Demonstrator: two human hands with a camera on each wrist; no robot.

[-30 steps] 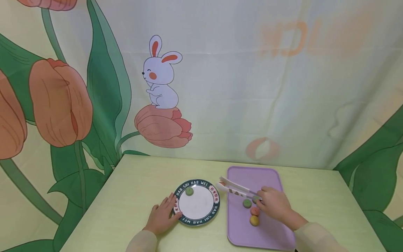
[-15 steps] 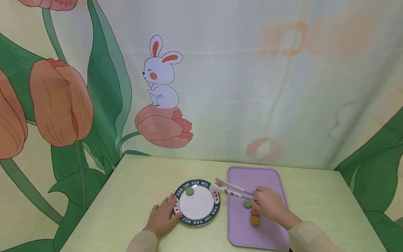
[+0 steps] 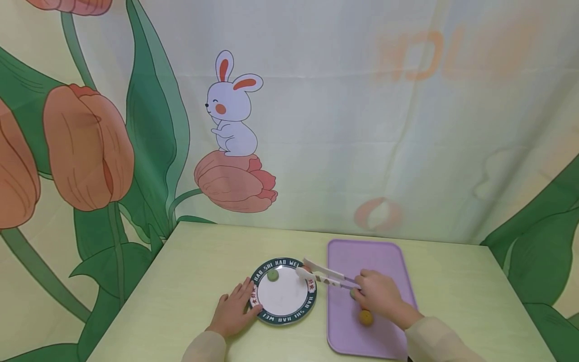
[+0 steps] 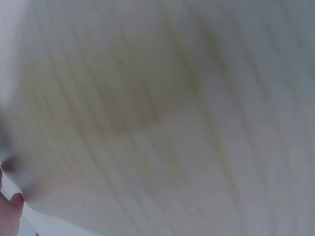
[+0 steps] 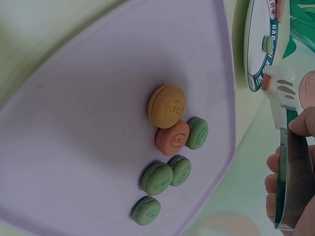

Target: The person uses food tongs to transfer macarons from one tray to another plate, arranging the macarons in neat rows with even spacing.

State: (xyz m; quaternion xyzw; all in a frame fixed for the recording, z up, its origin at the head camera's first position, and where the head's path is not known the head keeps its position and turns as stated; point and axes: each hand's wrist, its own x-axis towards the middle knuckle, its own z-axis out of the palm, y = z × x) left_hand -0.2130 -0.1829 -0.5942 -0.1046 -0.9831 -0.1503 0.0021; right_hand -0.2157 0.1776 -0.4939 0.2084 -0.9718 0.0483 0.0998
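My right hand grips a pair of tongs with pale, slotted tips. Between those tips sits a reddish-orange macaron, mostly covered by them. The tips hang over the right rim of a white plate with a dark, lettered border. One green macaron lies on the plate's upper left. My left hand rests at the plate's left edge, fingers spread and thumb touching the rim. Cloth blurs nearly all of the left wrist view.
Right of the plate lies a purple tray. In the right wrist view it bears a yellow macaron, a reddish-orange macaron and several green macarons. A printed curtain hangs behind the table.
My right hand has moved left, bringing the tongs and their macaron from the tray's left edge to over the plate's right rim. The left hand has stayed put.
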